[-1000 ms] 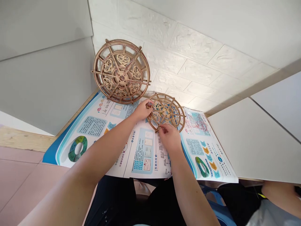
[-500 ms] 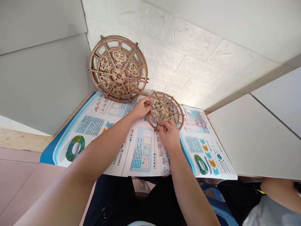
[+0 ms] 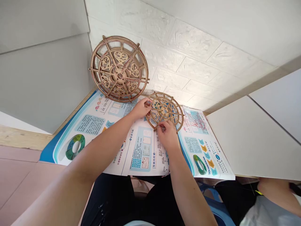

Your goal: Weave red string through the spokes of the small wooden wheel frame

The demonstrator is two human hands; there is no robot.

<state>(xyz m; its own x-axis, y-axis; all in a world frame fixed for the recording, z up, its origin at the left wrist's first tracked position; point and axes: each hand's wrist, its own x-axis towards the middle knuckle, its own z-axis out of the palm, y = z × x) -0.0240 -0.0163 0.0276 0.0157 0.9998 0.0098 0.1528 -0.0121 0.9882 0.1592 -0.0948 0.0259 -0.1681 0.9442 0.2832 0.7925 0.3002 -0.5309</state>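
Observation:
A small round openwork wooden frame [image 3: 165,110] is tilted up over the printed sheets. My left hand [image 3: 142,108] grips its left rim, with the fingers closed round the edge. At its lower edge, my right hand [image 3: 167,133] has thumb and forefinger pinched together; what they hold is too small to make out. A larger wooden wheel [image 3: 120,75] with scroll-shaped inlays and reddish thread along its rings leans against the wall, behind and left of my left hand.
Printed sheets [image 3: 145,150] cover the table. Tangled red thread [image 3: 196,121] lies on them at the right. Grey panels [image 3: 44,81] stand at the left, white ones [image 3: 254,138] at the right. Another person's arm [image 3: 279,194] shows at lower right, near a blue stool [image 3: 217,207].
My right hand has moved slightly left and down along the small frame's lower edge. My left hand keeps its place on the rim.

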